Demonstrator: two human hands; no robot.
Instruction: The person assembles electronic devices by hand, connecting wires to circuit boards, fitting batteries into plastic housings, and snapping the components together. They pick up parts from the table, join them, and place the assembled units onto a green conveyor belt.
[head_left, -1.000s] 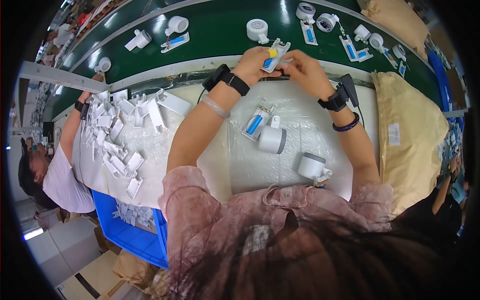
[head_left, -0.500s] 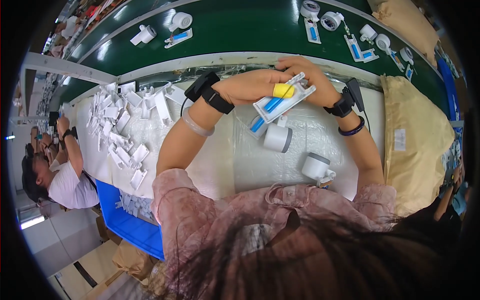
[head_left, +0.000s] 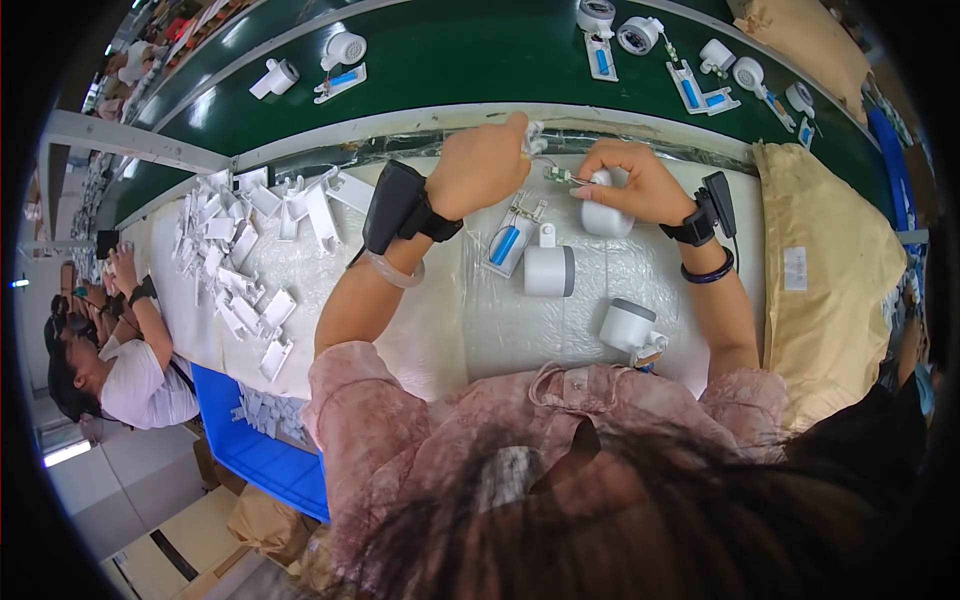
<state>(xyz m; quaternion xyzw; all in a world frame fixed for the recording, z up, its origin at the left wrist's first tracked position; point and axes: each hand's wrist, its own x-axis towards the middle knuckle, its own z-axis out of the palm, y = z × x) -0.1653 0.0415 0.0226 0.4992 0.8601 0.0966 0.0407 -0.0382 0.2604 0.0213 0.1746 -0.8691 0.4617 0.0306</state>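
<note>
My left hand point(head_left: 480, 168) is closed, back toward me, on a white plastic housing point(head_left: 534, 136); only its end shows past the fingers. A small green circuit board point(head_left: 560, 174) with thin wires hangs between the two hands. My right hand point(head_left: 645, 188) is closed on a white round lamp head point(head_left: 606, 218), its thumb and forefinger by the wires. Just below the hands lies a white housing with a blue battery point(head_left: 508, 244). Beside it rests a second white lamp head point(head_left: 548, 272) with a grey rim. Nearer my body sits a third lamp head point(head_left: 629, 327).
A pile of white plastic covers point(head_left: 225, 235) spreads over the table's left. Several lamp units point(head_left: 342, 50) lie on the green conveyor point(head_left: 450, 60) beyond the table. A brown paper bag point(head_left: 825, 270) stands at right, a blue bin point(head_left: 255, 465) at lower left. Another person works at far left.
My hands have moved apart and turned. The housing's blue battery side no longer shows in my left hand; the circuit board and the lamp head in my right hand are now visible.
</note>
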